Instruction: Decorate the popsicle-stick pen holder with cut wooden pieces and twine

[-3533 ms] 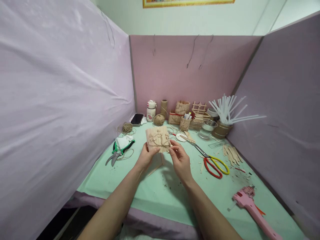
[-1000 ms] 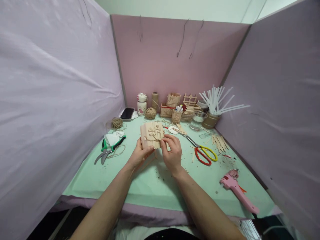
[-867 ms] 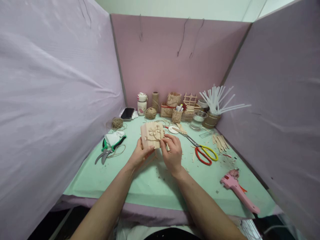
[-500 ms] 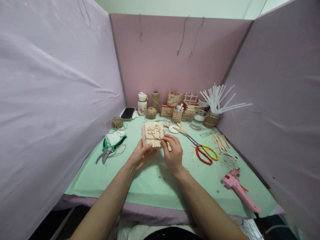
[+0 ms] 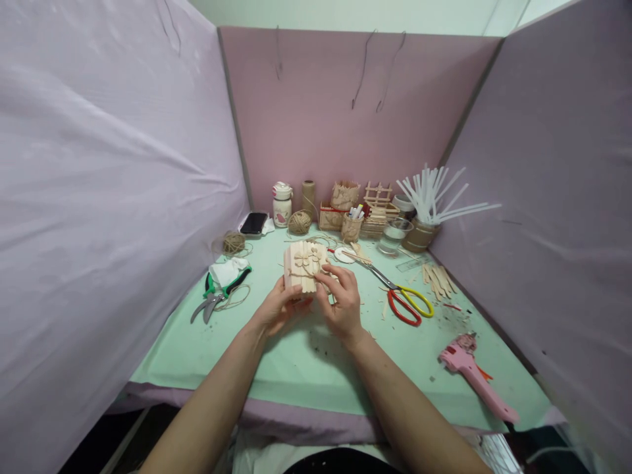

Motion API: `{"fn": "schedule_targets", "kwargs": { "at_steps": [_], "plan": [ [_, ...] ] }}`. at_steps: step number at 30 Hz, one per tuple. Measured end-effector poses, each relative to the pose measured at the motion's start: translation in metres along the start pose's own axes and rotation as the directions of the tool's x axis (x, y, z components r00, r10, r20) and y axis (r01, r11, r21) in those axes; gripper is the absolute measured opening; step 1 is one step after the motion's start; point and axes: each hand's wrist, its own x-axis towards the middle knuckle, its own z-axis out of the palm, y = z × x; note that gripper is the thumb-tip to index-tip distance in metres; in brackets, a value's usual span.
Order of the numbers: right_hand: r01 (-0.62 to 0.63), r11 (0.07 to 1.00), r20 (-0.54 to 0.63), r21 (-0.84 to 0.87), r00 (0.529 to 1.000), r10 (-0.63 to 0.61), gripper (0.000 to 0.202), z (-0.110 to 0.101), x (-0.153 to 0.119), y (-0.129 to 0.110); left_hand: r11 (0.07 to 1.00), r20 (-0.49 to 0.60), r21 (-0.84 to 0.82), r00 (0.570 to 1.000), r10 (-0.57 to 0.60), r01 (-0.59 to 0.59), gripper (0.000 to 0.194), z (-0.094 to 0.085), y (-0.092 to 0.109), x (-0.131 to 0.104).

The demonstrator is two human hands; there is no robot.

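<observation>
A small box of pale wooden sticks point(image 5: 307, 262), with flower shapes and twine on its face, is held above the green tabletop. My left hand point(image 5: 277, 307) grips its lower left corner, the thumb on the front and the fingers underneath. My right hand point(image 5: 342, 299) is at the lower right of the box face, with thumb and index finger closed together at the twine. Whatever lies between those fingertips is too small to make out.
Red and yellow scissors point(image 5: 402, 299) and a pink glue gun point(image 5: 476, 378) lie to the right. Green-handled pruners point(image 5: 217, 293) lie left. Behind stand a glass of water point(image 5: 392, 236), a white bottle point(image 5: 282, 205), stick baskets point(image 5: 351, 225) and a pot of white glue sticks point(image 5: 419, 235).
The right thumb and fingertips have shifted slightly left along the twine on the box face. The box is turned a little more towards the camera.
</observation>
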Motion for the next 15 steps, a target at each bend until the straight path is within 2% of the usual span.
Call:
{"fn": "schedule_targets", "kwargs": {
  "at_steps": [8, 15],
  "plan": [
    [-0.065, 0.988, 0.010, 0.143, 0.998, 0.064, 0.018, -0.0048, 0.0029, 0.0003, 0.998, 0.068, -0.058, 0.997, -0.028, 0.032, 0.049, 0.0052, 0.0056, -0.0051],
    [-0.054, 0.992, 0.042, 0.112, 0.998, 0.049, 0.020, -0.0066, 0.0038, -0.0018, 0.997, 0.099, -0.065, 0.995, -0.027, 0.034, 0.054, 0.0076, 0.0077, -0.0064]
  ]
}}
